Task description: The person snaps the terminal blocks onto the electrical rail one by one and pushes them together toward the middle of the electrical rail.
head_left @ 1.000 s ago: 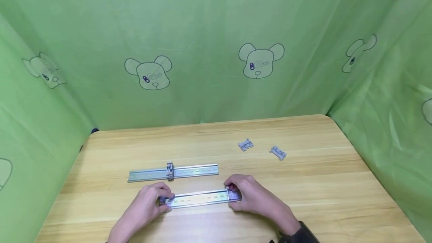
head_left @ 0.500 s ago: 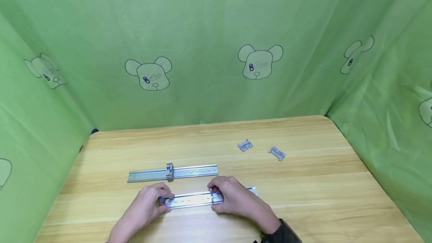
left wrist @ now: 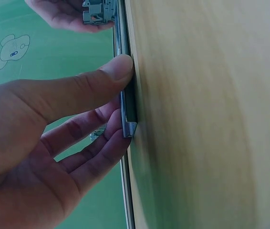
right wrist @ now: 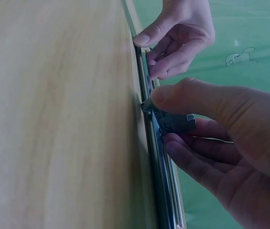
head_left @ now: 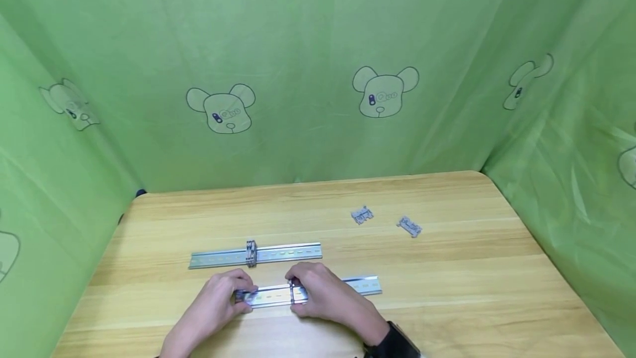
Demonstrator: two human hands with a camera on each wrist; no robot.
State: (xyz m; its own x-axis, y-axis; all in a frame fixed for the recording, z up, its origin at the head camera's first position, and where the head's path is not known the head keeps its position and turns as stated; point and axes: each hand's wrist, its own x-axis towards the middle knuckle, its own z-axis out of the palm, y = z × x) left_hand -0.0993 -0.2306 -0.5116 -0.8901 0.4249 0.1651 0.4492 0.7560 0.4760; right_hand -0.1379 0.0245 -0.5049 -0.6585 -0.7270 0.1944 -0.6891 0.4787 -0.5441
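A slotted metal DIN rail (head_left: 362, 285) lies along the front of the table. My left hand (head_left: 216, 298) grips its left end, thumb on the near edge and fingers on the far edge, as the left wrist view shows. My right hand (head_left: 325, 296) pinches a grey terminal block (right wrist: 173, 122) that sits across the rail, near the rail's middle. In the head view only the block's thin left edge shows; the right hand covers the rest.
Behind lies a second DIN rail (head_left: 288, 252) bearing several narrow grey blocks (head_left: 251, 253) side by side. Two loose terminal blocks (head_left: 362, 215) lie flat at the back right of the wooden table (head_left: 472, 269). Green cloth (head_left: 298, 26) walls surround the table.
My right hand has slid the terminal block leftward along the rail, from near its right end to about the middle, uncovering the right end. The left hand has kept its grip in place.
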